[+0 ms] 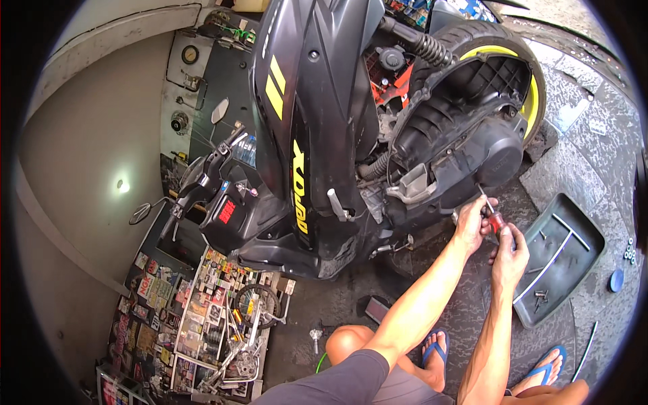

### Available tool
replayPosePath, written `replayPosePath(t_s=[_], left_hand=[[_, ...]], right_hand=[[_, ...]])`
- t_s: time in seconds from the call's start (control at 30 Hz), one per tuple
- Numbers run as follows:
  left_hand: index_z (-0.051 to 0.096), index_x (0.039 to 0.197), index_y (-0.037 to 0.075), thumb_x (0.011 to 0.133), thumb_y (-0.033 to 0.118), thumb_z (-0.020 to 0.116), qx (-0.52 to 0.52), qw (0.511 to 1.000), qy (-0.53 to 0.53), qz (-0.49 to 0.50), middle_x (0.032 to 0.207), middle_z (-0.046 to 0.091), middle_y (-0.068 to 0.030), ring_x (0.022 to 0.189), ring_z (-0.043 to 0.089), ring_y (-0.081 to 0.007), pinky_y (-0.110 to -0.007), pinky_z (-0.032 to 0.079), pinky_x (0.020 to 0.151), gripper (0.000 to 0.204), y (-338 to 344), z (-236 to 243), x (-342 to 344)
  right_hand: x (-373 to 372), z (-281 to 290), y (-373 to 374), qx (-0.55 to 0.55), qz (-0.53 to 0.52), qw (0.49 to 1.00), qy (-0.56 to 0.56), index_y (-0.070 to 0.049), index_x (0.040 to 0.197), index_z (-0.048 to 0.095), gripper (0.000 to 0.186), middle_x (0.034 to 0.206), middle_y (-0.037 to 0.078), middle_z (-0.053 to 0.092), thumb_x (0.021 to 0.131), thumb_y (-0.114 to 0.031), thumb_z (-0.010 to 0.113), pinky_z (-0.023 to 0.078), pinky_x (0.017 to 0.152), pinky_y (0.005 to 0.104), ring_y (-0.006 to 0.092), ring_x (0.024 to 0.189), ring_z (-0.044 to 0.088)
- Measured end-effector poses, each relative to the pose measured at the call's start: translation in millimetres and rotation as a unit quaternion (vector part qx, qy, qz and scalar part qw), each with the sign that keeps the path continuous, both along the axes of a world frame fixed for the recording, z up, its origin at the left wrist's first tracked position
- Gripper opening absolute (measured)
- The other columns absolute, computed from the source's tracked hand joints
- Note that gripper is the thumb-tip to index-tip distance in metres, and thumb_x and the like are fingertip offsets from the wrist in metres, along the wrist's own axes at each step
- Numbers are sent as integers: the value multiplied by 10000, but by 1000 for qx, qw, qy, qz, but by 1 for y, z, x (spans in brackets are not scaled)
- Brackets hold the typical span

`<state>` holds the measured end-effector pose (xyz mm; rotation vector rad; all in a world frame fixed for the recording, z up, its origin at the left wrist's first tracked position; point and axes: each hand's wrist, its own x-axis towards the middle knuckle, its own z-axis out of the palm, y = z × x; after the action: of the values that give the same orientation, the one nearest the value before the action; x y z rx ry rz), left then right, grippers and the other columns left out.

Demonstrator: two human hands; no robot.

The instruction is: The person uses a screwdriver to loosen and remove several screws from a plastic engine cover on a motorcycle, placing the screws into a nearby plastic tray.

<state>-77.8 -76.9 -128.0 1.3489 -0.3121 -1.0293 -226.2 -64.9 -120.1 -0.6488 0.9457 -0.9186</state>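
My left hand pinches the metal shaft of a screwdriver just below a round cover on a black scooter's engine case, where the tip meets the case. My right hand is wrapped round the screwdriver's red-and-dark handle, just to the right of my left hand. Above them are a black ribbed housing and a rear wheel with a yellow rim. The exact spot under the tip is too small to make out.
A black tray holds small bolts and T-handled tools at right, near several nuts and a blue lid. A metal rod lies nearby. My feet in blue sandals are below. A sticker-covered cabinet and a wall stand at left.
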Motion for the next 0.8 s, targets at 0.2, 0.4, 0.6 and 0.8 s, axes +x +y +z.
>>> replayPosePath(t_s=[0.2, 0.4, 0.6, 0.8], left_hand=[[632, 880, 35, 962, 309, 654, 31, 998, -48, -11, 647, 457, 43, 459, 349, -36, -201, 258, 387, 287, 3, 7, 16], [623, 838, 58, 924, 339, 714, 32, 997, -56, -42, 623, 485, 31, 445, 391, -55, -211, 273, 394, 307, -22, 10, 0], [657, 967, -36, 988, 281, 607, 66, 997, -9, -51, 640, 483, 22, 493, 392, -71, -203, 296, 434, 322, 18, 6, 30], [625, 867, 17, 945, 338, 688, 86, 994, -73, 0, 617, 463, 23, 464, 374, -69, -218, 300, 406, 337, -6, 17, 1]], right_hand=[[28, -22, 10, -120, -62, 987, 85, 48, 1231, 621, 388, 938, 141, 674, 972, -241, 637, 493, 904, 366, 248, 962, 656], [7, -4, 12, -223, -147, 945, 190, 33, 1263, 620, 360, 1099, 214, 685, 977, -186, 624, 490, 957, 384, 292, 1034, 671], [13, 2, 22, -40, 38, 991, 125, 69, 1184, 603, 487, 935, 232, 694, 999, -379, 552, 524, 738, 426, 313, 801, 697], [-3, -1, 18, -176, -59, 970, 155, 46, 1240, 627, 356, 933, 219, 691, 937, -139, 651, 534, 765, 407, 319, 789, 685]])
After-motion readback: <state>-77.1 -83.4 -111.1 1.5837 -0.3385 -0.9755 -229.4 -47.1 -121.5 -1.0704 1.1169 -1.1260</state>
